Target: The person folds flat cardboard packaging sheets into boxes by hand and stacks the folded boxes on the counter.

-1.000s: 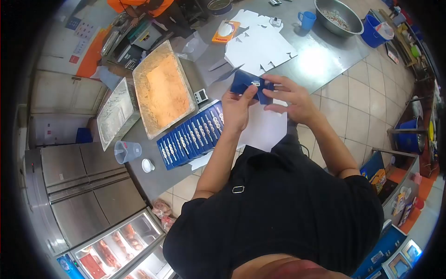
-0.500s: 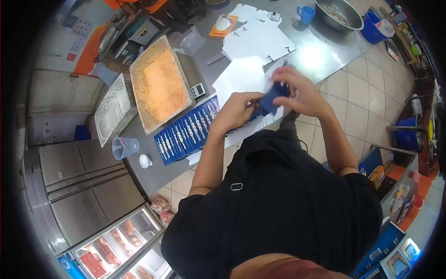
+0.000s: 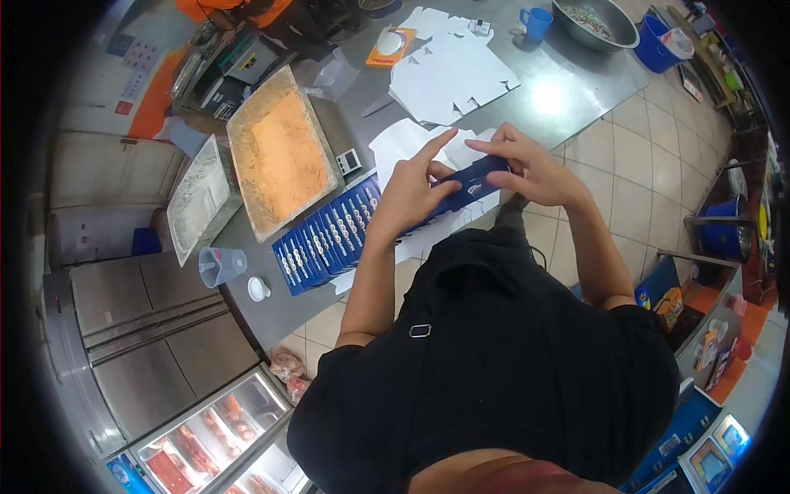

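Gripping a blue carton [image 3: 476, 188] just above the centre of the frame, pinching one end with the left hand [image 3: 414, 191] and the other with the right hand [image 3: 536, 171]. Standing at a metal table [image 3: 601, 82], near a row of blue packets [image 3: 329, 239] left of centre, a tray [image 3: 327, 128] of orange powder [image 3: 286, 156] at upper left and white card sheets [image 3: 448, 70] at upper centre.

The carton [image 3: 476, 182] is dark blue with a white mark. The powder [image 3: 286, 156] is orange, the mug [image 3: 538, 25] blue.
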`<move>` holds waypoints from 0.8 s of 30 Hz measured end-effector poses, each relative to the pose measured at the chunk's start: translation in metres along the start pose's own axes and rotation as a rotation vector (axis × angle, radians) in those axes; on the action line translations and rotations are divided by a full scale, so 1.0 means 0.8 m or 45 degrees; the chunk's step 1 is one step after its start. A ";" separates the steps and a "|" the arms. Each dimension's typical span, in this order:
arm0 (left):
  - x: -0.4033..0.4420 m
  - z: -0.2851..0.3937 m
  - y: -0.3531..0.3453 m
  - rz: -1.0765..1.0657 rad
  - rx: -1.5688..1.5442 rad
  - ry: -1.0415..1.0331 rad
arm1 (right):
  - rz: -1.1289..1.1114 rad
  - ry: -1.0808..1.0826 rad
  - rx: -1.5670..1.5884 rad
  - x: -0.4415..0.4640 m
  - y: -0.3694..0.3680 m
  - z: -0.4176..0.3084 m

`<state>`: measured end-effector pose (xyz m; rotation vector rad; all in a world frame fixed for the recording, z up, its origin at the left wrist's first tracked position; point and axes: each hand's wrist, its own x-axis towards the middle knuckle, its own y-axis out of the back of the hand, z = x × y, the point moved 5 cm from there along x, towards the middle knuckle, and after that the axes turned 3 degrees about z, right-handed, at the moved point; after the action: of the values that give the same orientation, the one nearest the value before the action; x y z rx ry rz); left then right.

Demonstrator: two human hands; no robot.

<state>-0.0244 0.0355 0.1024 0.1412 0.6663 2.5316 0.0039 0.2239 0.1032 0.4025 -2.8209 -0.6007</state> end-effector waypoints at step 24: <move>0.012 -0.055 0.022 -0.229 -0.424 -0.327 | -0.182 -0.602 1.449 -0.012 -0.010 0.127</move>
<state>-0.0509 0.0082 0.0722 0.2697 0.1465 2.3561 -0.0133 0.2567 0.0079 0.6976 -3.3042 1.1212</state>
